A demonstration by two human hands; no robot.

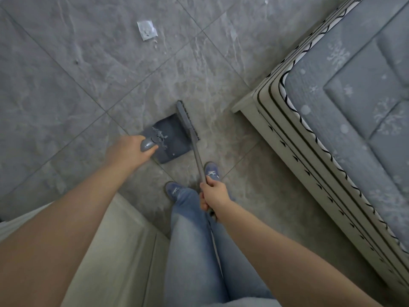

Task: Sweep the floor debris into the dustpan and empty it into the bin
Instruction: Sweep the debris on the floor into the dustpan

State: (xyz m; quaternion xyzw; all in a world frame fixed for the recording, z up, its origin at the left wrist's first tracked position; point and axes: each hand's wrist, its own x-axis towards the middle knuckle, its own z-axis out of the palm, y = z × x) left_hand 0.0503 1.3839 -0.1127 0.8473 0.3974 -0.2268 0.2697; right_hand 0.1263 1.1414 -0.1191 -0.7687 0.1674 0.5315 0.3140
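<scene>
On the floor (66, 89), just in front of the shoes, sits the dustpan (171, 138) with a little dirt in it. The left hand (130, 151) is curled round its handle. The right hand (213, 194) grips the broom (188, 120) stick, and the bristles touch the pan's edge. Both look like light, stiff plastic, so the handles are the best spots to hold. Keep the pan flat when lifting, or the dirt may slide out. A scrap of paper (146, 30) lies well apart. I see no bin.
</scene>
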